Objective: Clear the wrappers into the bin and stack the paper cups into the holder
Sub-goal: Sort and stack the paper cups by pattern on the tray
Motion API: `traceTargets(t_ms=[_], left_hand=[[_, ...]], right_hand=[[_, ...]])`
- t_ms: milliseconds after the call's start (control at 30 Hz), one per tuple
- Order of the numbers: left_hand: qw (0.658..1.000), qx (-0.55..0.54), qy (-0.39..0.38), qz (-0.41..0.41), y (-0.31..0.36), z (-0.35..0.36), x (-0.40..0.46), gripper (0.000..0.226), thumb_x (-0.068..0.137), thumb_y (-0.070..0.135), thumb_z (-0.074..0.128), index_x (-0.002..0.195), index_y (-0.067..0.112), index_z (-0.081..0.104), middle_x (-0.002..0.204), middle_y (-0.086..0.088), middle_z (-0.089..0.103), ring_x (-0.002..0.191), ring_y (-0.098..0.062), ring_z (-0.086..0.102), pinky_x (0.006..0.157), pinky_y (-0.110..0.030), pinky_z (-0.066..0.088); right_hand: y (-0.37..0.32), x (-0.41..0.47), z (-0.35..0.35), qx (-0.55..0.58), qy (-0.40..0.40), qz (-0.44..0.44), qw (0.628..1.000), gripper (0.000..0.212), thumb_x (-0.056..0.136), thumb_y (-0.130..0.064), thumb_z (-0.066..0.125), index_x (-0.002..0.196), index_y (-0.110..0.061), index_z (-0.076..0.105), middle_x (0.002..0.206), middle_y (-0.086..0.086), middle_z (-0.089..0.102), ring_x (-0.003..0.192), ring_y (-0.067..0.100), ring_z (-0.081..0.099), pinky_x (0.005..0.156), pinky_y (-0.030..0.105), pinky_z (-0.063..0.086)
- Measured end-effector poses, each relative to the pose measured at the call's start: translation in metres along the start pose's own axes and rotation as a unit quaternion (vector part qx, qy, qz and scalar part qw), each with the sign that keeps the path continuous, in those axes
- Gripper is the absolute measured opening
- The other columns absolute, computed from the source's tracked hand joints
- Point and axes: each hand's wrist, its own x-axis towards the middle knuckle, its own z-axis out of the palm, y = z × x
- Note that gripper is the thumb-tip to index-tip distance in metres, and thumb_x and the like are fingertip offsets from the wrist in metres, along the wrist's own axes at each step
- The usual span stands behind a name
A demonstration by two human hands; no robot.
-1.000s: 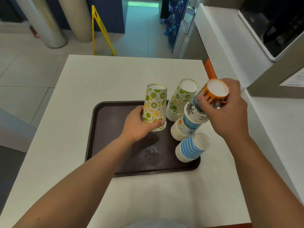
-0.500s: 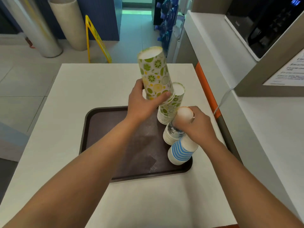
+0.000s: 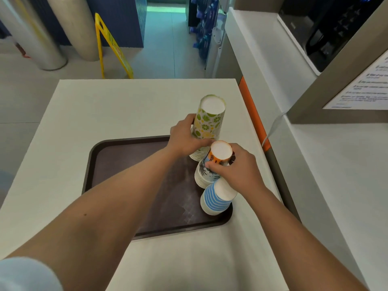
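A dark brown tray [image 3: 117, 164] lies on the white table [image 3: 109, 106]. Along its right side stand three upside-down stacks of paper cups. My left hand [image 3: 184, 137] grips the lime-patterned cup stack [image 3: 207, 120] at the far end, now seated on the cups below it. My right hand [image 3: 237, 171] holds the middle stack, topped by an orange-patterned cup [image 3: 220, 153] over leaf-patterned cups. The blue-striped cup stack [image 3: 216, 198] stands nearest, untouched, partly under my right wrist.
A white counter [image 3: 273, 66] runs along the right with a dark machine [image 3: 336, 28] and a printed notice [image 3: 365, 89]. A yellow floor sign [image 3: 113, 49] and two pillars stand beyond the table's far edge.
My left hand lowered the lime-patterned cups from mid-air down onto the far stack. My right hand stays on the middle stack, whose orange cup now shows.
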Motion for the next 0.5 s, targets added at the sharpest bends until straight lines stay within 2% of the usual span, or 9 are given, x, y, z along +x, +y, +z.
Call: traceTargets(t_ms=[233, 400, 500], left_hand=[[0.999, 0.028, -0.006, -0.019, -0.015, 0.011, 0.004, 0.098, 0.049, 0.077, 0.062, 0.129, 0.021, 0.051, 0.121, 0.005, 0.065, 0.115, -0.021, 0.059, 0.103, -0.049, 0.039], [0.998, 0.064, 0.016, 0.011, -0.024, 0.019, 0.005, 0.087, 0.054, 0.077, 0.055, 0.121, 0.022, 0.055, 0.112, 0.006, 0.066, 0.110, -0.022, 0.059, 0.094, -0.042, 0.035], [0.997, 0.070, 0.028, 0.020, -0.028, 0.022, 0.004, 0.085, 0.054, 0.076, 0.053, 0.123, 0.025, 0.055, 0.115, 0.006, 0.064, 0.117, -0.020, 0.052, 0.097, -0.039, 0.026]], right_hand=[[0.001, 0.005, 0.000, 0.007, -0.007, -0.003, 1.000, 0.060, 0.066, -0.038, 0.087, 0.118, -0.022, 0.062, 0.099, -0.012, 0.063, 0.091, 0.006, 0.059, 0.070, 0.008, 0.040], [0.003, 0.006, -0.001, 0.014, -0.012, -0.007, 1.000, 0.060, 0.065, -0.037, 0.087, 0.118, -0.022, 0.062, 0.100, -0.012, 0.063, 0.093, 0.006, 0.060, 0.077, 0.015, 0.046], [0.003, 0.007, 0.000, 0.013, -0.015, -0.007, 1.000, 0.061, 0.065, -0.038, 0.087, 0.118, -0.023, 0.062, 0.099, -0.013, 0.063, 0.093, 0.005, 0.060, 0.075, 0.010, 0.044]])
